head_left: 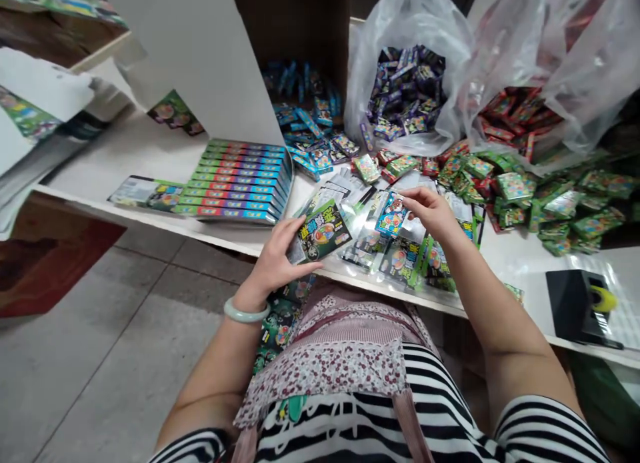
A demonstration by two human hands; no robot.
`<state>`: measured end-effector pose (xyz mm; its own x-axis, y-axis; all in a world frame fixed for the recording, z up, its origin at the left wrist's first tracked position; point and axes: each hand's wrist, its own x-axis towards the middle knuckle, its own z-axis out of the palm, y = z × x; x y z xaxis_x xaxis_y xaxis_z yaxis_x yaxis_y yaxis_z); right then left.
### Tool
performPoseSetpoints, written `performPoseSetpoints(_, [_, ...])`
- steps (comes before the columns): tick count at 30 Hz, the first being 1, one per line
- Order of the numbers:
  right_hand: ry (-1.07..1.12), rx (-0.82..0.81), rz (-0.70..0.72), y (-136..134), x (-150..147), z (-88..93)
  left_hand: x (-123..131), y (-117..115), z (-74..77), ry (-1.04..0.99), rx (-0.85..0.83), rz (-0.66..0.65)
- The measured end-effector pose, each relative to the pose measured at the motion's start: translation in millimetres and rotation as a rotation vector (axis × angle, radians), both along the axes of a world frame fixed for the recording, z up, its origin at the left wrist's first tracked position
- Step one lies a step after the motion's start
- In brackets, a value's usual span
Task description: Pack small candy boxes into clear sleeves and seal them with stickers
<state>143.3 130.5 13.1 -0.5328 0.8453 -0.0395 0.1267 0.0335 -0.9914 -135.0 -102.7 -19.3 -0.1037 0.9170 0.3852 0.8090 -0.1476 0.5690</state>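
Observation:
My left hand [278,256], with a pale bangle at the wrist, grips a black and green printed packet [324,231] at its left side, over the table's front edge. Between the thumb and fingers of my right hand [429,211] is a small blue packet [391,213], held just right of the black and green one. Beneath and around both hands lie flat printed sleeves [403,259] in clear plastic, partly overlapping. A neat stack of colourful boxes [235,183] stands left of my left hand.
Loose green packets [515,186] pile up at the right, with blue packets [305,126] at the back. Clear bags hold purple packets [410,83] and red packets [520,109]. A black tape dispenser [575,306] stands near the right front edge of the white table [533,266].

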Motion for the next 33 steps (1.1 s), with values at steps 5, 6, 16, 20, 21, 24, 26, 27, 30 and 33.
performPoseSetpoints(5, [-0.001, -0.101, -0.052, 1.3, 22.5, -7.1, 8.7, 6.2, 2.8, 0.021, -0.037, -0.03])
performPoseSetpoints(6, [-0.011, -0.134, -0.058, 1.9, 26.2, -8.0, 9.2, 6.8, 2.9, 0.024, -0.037, -0.034])
performPoseSetpoints(16, [-0.421, 0.054, -0.185, -24.4, 73.8, -29.6, 9.7, 15.8, -5.0, 0.041, -0.037, -0.073])
performPoseSetpoints(20, [-0.703, 0.332, 0.006, -27.5, 91.6, -19.7, 13.6, 22.5, -4.2, 0.054, -0.008, -0.099])
performPoseSetpoints(21, [-0.735, 0.411, 0.065, -24.2, 91.7, -15.1, 14.9, 24.1, -3.6, 0.061, 0.0, -0.102])
performPoseSetpoints(24, [-0.763, 0.591, 0.395, -10.3, 77.1, -2.9, 18.4, 28.3, -1.1, 0.072, -0.022, -0.111])
performPoseSetpoints(26, [-0.769, 0.614, 0.617, -3.0, 57.0, 1.1, 18.4, 29.7, 1.0, 0.074, -0.056, -0.116])
performPoseSetpoints(27, [-0.772, 0.616, 0.702, -1.2, 45.4, 1.5, 17.0, 29.5, 2.2, 0.074, -0.063, -0.107])
performPoseSetpoints(30, [-0.754, 0.657, 0.895, -4.0, 11.5, -2.2, 8.0, 24.9, 6.0, 0.069, -0.052, -0.023])
performPoseSetpoints(33, [-0.77, 0.727, 1.031, -12.4, -11.3, -9.8, -2.0, 16.0, 8.3, 0.051, -0.053, 0.044])
